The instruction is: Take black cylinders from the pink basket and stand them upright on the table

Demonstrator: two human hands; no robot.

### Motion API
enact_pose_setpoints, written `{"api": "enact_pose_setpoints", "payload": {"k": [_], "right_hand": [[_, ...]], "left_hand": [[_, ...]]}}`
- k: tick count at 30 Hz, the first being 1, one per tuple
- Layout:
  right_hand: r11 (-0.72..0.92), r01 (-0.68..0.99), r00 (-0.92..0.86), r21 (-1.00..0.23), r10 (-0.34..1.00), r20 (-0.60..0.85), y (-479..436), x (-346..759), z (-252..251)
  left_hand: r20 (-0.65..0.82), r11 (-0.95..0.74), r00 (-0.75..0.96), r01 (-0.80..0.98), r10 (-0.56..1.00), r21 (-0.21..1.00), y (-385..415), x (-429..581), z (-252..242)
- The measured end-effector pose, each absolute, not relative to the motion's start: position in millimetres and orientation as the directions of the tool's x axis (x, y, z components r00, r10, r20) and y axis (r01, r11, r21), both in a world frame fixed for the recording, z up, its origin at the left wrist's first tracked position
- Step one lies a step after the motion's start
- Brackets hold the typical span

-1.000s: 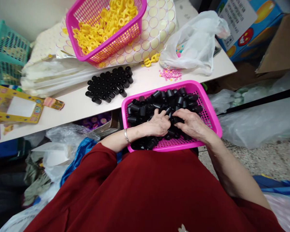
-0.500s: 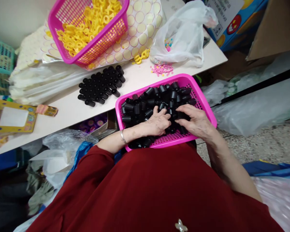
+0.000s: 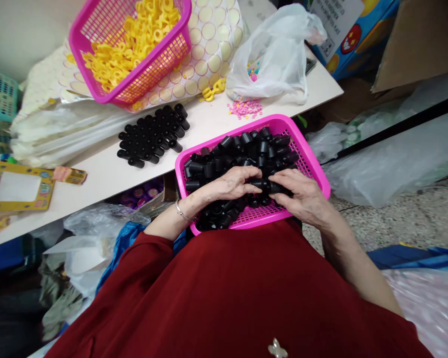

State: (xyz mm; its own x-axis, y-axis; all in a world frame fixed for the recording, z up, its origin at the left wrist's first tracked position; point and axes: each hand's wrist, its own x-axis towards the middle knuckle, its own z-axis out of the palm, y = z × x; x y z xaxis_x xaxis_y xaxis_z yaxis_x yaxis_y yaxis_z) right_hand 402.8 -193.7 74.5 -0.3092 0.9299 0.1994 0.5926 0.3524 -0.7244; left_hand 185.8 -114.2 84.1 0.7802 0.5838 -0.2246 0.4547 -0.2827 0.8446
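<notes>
A pink basket (image 3: 309, 149) full of loose black plastic cylinders (image 3: 226, 144) rests close against my red top. Over its middle, my left hand (image 3: 236, 183) grips a black cylinder (image 3: 257, 183) between thumb and fingers. Facing it, my right hand (image 3: 297, 193) has its fingers around another black cylinder (image 3: 276, 187), partly hidden by the hand. The two cylinders lie end to end, apparently touching. On the table, a block of upright black cylinders (image 3: 149, 136) stands in tight rows to the left of the basket.
A second pink basket (image 3: 134, 74) holds yellow plastic pieces. A white plastic bag (image 3: 280, 54) and pink beads (image 3: 245, 108) lie on the table (image 3: 97, 181). A yellow box (image 3: 18, 186) is at the left; clear plastic bags (image 3: 392, 159) fill the right.
My left hand has come up from among the loose cylinders and now holds one. Its cylinder meets the one in my right hand. The view has shifted slightly.
</notes>
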Motion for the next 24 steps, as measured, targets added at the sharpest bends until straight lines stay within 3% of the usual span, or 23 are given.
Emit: {"api": "enact_pose_setpoints", "payload": {"k": [12,24], "right_hand": [[0.281,0.519,-0.239,-0.807,0.954,0.179,-190.2,398.2,74.9],[0.358,0.603,-0.287,-0.713,0.931,0.225,-190.5,390.6,74.9]], "left_hand": [[-0.152,-0.347,0.809,0.402,0.567,0.848,-111.7,182.6,88.9],[-0.149,-0.339,0.817,0.388,0.557,0.857,-107.7,178.3,89.4]]}}
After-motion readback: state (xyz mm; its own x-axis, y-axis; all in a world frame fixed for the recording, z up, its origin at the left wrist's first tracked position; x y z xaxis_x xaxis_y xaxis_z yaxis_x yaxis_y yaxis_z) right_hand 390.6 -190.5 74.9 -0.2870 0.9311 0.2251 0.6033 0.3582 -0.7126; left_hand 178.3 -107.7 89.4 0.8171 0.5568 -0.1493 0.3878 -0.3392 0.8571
